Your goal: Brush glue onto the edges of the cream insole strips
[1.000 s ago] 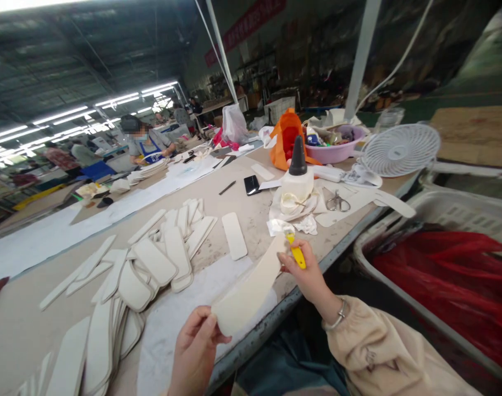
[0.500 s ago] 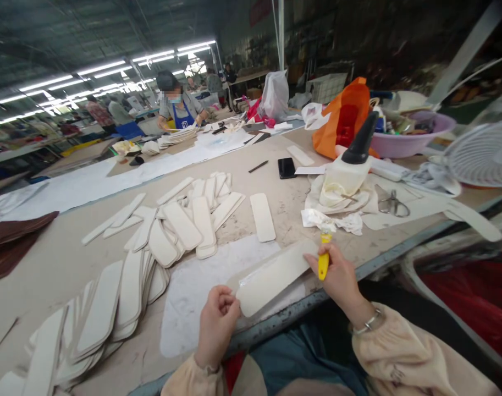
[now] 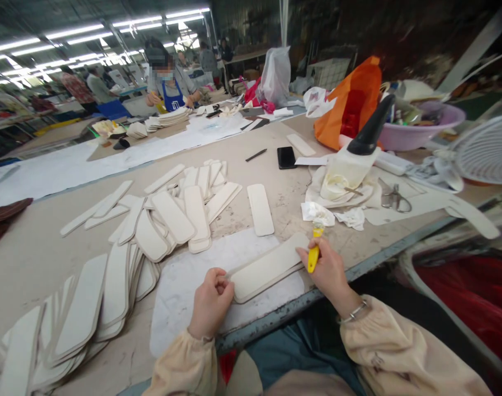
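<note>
A long cream strip with rounded ends lies flat on a white mat near the table's front edge. My left hand is closed, its fingertips pinching the strip's left end. My right hand grips a small yellow-handled brush and rests its thumb on the strip's right end. One more cream strip lies alone just beyond the mat.
Many cream strips are fanned in piles on the left. A glue bottle with a black nozzle, scissors, a black phone, an orange bag, a purple basin and a fan stand right. A person in a blue apron works far back.
The strip, held up bent in both hands a second ago, has come down flat onto the white mat. My view has tilted downward and leftward.
</note>
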`<state>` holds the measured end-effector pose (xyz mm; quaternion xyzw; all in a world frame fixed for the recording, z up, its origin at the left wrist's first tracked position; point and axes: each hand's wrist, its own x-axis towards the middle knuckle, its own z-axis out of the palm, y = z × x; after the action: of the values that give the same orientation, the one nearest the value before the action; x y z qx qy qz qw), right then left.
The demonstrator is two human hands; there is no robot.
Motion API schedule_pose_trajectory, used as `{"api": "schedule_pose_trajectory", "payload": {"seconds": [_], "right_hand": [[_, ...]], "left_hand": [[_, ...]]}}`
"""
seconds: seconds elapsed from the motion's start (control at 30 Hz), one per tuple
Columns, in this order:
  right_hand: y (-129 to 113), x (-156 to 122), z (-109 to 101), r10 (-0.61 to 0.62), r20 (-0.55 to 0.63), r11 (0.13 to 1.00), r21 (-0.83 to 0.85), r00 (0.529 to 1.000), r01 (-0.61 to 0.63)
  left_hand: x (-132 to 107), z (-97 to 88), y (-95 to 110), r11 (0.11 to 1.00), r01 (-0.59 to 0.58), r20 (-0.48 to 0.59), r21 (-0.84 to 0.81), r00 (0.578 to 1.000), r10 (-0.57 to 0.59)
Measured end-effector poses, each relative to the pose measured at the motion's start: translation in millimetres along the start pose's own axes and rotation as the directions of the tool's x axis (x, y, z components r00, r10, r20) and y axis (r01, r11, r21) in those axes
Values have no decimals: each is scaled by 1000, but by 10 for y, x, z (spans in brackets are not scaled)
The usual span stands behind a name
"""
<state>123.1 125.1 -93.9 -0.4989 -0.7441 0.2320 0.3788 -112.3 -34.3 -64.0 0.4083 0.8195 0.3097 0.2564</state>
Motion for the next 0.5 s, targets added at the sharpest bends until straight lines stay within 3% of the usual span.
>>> {"api": "schedule_pose_trajectory", "payload": {"seconds": [0.13,0.23,0.37,0.5], "right_hand": [[62,-12,41,-6,-1,1000,-17,1000,6],[88,-18,57,-7,-6,999,-36,1000,7],[98,-24,64,-9,-19,999,-53,1000,8],[102,-25,64,-10,-27,997,-71,1000,9]], "left_hand": [[-109,-33,-107,998,-67,-78,3,995,67],[-239,-33,-183,970,-232,-155,74,958,241],[-343,12,-269,878,-454,-123,148,873,472],[-351,51,-302,816,-540,-68,204,824,563]]}}
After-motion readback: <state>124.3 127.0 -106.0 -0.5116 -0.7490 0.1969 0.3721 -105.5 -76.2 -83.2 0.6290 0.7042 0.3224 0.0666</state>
